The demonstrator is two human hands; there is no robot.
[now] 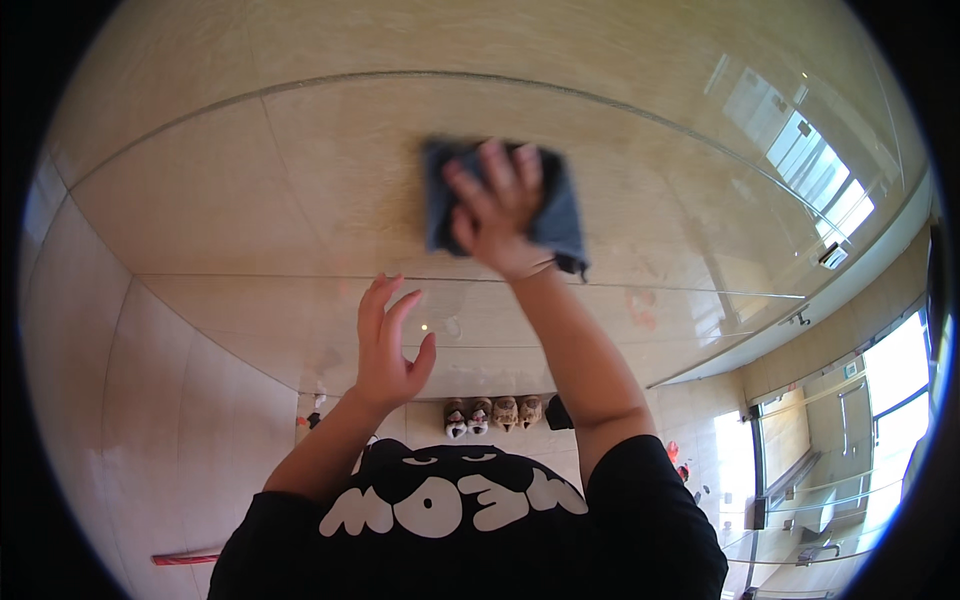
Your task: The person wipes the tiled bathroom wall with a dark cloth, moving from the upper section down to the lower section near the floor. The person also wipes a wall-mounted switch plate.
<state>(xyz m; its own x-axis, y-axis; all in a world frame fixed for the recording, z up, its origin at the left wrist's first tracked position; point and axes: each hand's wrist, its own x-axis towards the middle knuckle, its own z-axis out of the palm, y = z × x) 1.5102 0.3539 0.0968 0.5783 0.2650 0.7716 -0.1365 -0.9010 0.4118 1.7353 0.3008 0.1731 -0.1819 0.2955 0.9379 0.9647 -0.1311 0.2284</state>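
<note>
Cloth (560,215) (blue-grey, folded) lies flat against the glossy beige wall (250,200) beneath the right hand (497,212), whose spread fingers (520,165) press it there; the left hand (385,345) hovers below, fingers apart, empty.

My right hand (497,208) is pressed flat, fingers spread, on a dark blue cloth (560,215) that lies against a glossy, reflective pane (250,200). The cloth looks blurred at its edges, and one corner hangs loose just beside my wrist. My left hand (388,345) is lower, open with the fingers spread, close to the pane; I cannot tell whether it touches. It holds nothing. Pale beige tiles (180,430) show in the reflection, with thin joint lines curving toward the rim. Below my arms I see my black shirt (470,540) with white lettering mirrored, and a row of small brown slippers (495,413) on the floor. Bright windows (900,390) show at the right edge.
</note>
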